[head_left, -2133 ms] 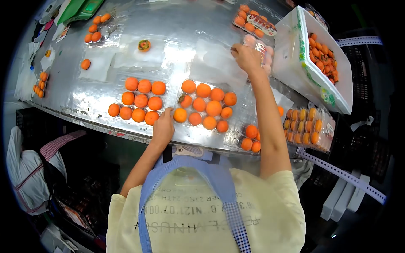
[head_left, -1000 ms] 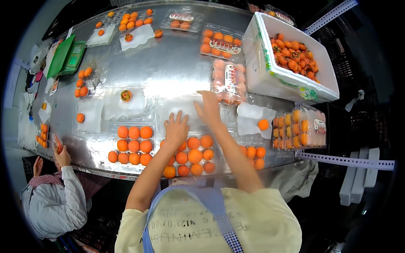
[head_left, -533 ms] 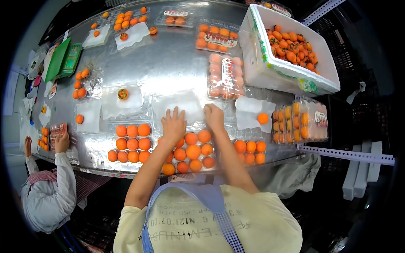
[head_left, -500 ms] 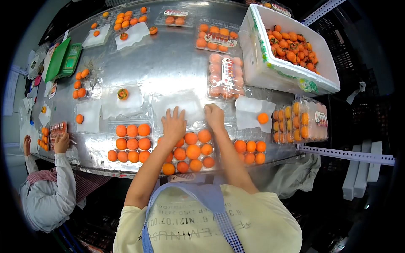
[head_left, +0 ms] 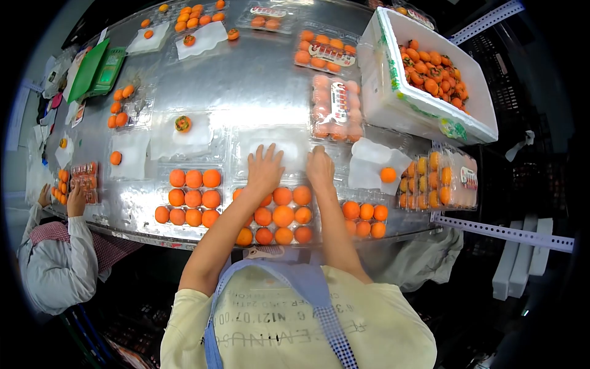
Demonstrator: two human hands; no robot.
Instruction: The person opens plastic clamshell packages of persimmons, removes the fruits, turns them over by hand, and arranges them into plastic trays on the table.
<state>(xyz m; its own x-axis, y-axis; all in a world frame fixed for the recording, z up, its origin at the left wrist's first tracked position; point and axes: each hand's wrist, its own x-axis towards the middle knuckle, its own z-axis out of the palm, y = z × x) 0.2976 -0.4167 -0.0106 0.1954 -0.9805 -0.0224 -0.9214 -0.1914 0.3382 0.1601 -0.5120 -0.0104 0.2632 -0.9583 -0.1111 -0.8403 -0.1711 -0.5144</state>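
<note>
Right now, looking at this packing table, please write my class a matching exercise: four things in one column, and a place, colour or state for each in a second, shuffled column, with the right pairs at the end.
Column one
1. The camera wearer's left hand
2. The camera wearer's right hand
3. White foam box
4. Apron strap

Column two
A. Holds a heap of orange fruit
B. Curled in, beside a white sheet
C. Blue
D. Spread out over the white sheet

Right pairs: 1-D, 2-B, 3-A, 4-C
</note>
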